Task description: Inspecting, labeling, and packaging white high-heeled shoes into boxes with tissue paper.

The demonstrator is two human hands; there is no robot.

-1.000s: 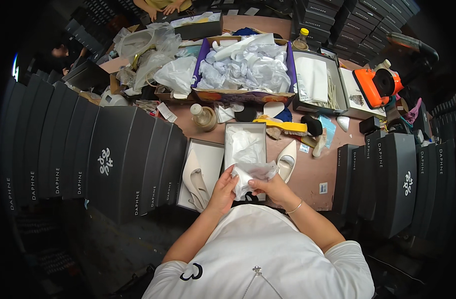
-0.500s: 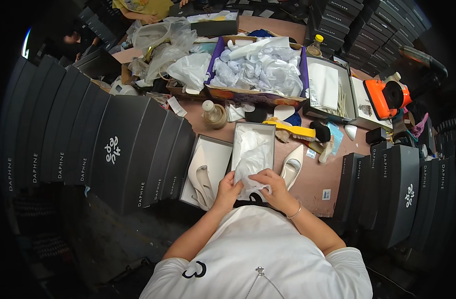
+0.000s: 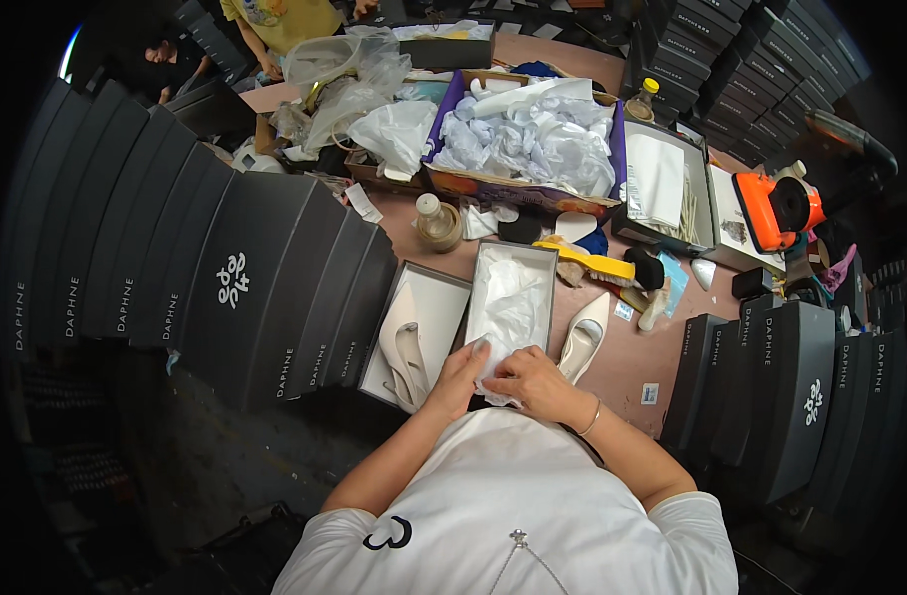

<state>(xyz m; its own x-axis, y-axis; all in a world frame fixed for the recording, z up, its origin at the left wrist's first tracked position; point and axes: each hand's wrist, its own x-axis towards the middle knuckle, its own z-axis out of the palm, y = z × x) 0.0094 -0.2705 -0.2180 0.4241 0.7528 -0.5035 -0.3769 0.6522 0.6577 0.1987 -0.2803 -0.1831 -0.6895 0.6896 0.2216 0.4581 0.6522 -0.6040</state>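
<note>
Both my hands meet at the near edge of an open grey shoe box [image 3: 548,256] lined with white tissue paper [image 3: 506,302]. My left hand [image 3: 455,381] pinches a crumpled wad of that white tissue, and my right hand [image 3: 534,383] closes on the same wad from the right. A cream pointed shoe [image 3: 583,335] lies on the table just right of the box. The box lid [image 3: 437,290] sits to the left with another cream shoe [image 3: 405,343] in it.
Rows of black shoe boxes [image 3: 226,268] crowd the left, and more stand at the right [image 3: 771,387]. A purple carton of white paper [image 3: 533,139], a small bottle [image 3: 437,220], a yellow brush [image 3: 587,260], an orange tool [image 3: 779,208] and plastic bags [image 3: 349,74] fill the far table. Another person [image 3: 275,20] is at the top.
My view has tilted, so the table slid lower in the picture. My hands stay on the tissue wad at the box's near edge, kneading it.
</note>
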